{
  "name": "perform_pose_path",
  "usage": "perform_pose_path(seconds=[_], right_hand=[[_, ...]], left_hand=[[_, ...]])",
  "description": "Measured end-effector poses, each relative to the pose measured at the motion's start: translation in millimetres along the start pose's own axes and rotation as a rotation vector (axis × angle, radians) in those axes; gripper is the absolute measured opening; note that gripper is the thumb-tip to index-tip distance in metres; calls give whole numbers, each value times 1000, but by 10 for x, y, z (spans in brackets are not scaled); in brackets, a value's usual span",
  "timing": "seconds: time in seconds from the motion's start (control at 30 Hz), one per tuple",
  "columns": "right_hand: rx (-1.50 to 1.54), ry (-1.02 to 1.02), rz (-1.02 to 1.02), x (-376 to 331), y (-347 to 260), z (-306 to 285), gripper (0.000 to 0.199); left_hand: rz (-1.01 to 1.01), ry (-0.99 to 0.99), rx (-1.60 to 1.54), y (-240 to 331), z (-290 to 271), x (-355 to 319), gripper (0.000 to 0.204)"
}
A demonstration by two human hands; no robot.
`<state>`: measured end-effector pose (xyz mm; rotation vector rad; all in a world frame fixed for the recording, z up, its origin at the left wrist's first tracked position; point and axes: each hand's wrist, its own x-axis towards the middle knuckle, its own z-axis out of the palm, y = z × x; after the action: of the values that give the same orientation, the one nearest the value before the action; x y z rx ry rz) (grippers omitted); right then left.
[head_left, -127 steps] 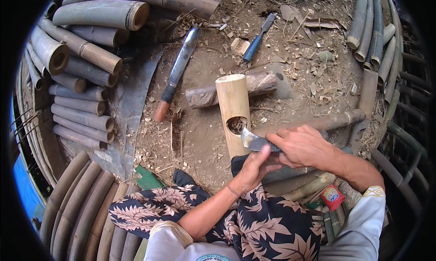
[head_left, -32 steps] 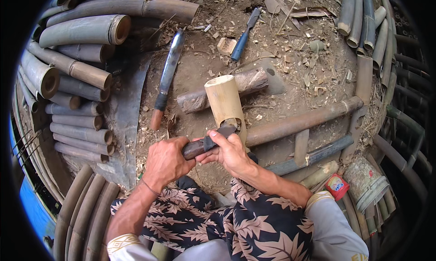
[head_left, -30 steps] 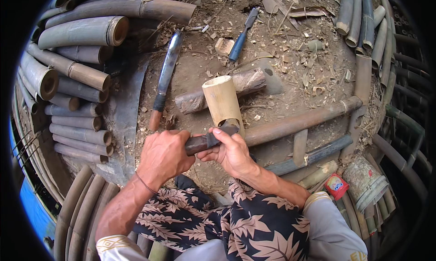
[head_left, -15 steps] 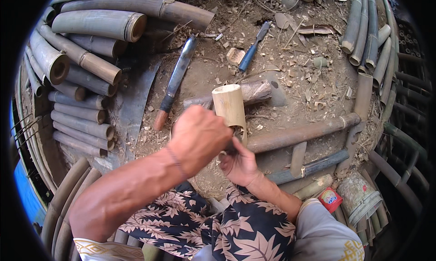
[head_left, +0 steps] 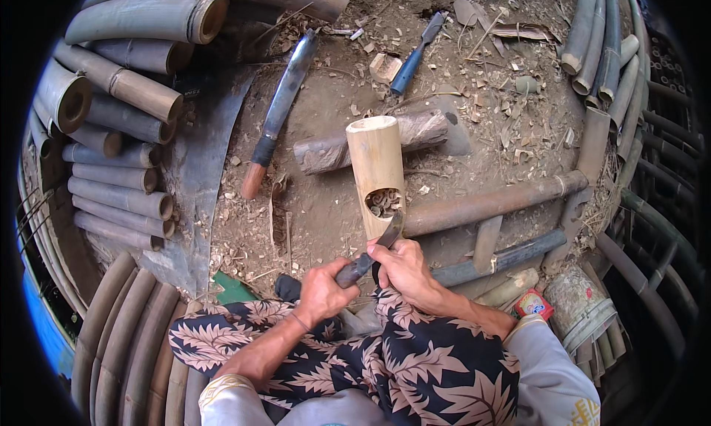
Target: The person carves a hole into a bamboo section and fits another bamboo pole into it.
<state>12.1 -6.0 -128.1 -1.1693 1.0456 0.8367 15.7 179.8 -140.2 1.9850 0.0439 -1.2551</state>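
Left hand (head_left: 324, 293) has moved back, closed round knife (head_left: 389, 235); this points diagonally forward-right; right hand (head_left: 407, 273) also curls on it.

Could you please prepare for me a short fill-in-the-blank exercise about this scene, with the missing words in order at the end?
1. The left hand grips the curved knife by its dark ____.
2. The long knife lies on the ground to the ____ of the pale bamboo tube.
3. The colour of the handle of the chisel is ____.
4. The packet beside the bucket is mainly coloured ____.

Missing words: handle; left; blue; red.
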Motion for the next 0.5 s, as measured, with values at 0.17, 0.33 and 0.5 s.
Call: perform_pose_path(seconds=[0.17,0.33,0.5], right_hand=[[-312,235,-228,45,-11,-114,30],[-502,326,-283,164,-14,-193,38],[-38,81,-182,151,196,-75,40]], left_hand=[[-130,108,-266,290,661,-63,27],[-98,135,-377,440,945,3,33],[90,-109,465,526,70,-15,34]])
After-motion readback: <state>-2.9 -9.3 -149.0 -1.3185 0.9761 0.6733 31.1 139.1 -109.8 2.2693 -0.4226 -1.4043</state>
